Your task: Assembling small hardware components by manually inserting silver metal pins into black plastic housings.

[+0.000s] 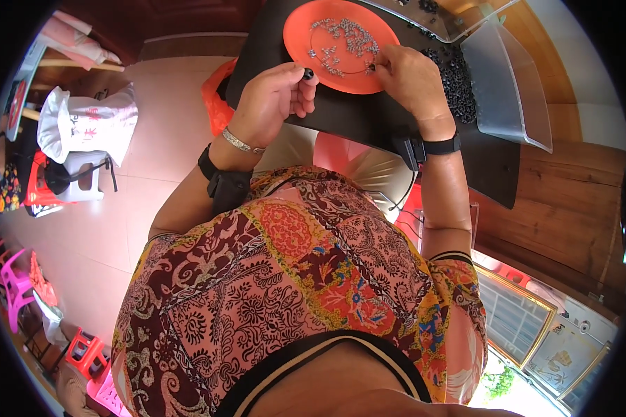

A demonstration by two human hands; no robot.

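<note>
My left hand [275, 96] is closed, with a small black part [308, 73] pinched between thumb and forefinger. It hovers just off the near left rim of an orange-red plate [300, 35]. Many tiny silvery pieces [355, 36] lie scattered over that plate. Above its right rim, my right hand [416, 80] is closed in a pinch with its fingertips pointing down at the pieces. Something small and dark shows at those fingertips, too little of it to name. Each wrist wears a black strap with a box-shaped device.
The plate stands on a black tabletop [368, 115]. Right of it lies a heap of small black parts [459, 94], spilling from a clear plastic bin [504, 80] on its side. Another clear tray [431, 17] sits at the far edge. A red plastic bag [218, 97] hangs by the table's left side.
</note>
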